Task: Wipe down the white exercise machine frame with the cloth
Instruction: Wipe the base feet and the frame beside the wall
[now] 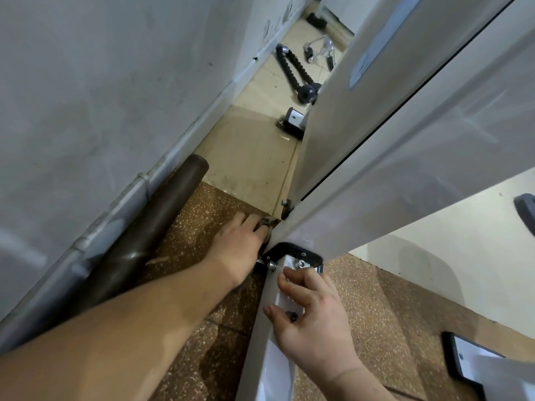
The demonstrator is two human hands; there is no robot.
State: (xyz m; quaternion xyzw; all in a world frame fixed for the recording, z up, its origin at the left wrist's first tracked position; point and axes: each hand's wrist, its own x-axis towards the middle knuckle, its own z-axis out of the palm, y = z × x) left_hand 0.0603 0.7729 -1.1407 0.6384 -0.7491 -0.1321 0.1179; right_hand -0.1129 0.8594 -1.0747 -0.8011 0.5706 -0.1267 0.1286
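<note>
Left hand (240, 244) working the cloth (265, 222) into the foot joint of the white exercise machine frame (405, 157), centre of view.

The left hand is pinching a small grey wad, apparently the cloth, mostly hidden under its fingers. The right hand (315, 314) is gripping the lower rail at bottom centre. The frame is running from bottom centre to upper right. It is judged rigid, heavy and smooth-painted, so it should be steadied by the rail, clear of the black bracket (289, 250). The cloth is judged soft and light, best bunched at the fingertips.
</note>
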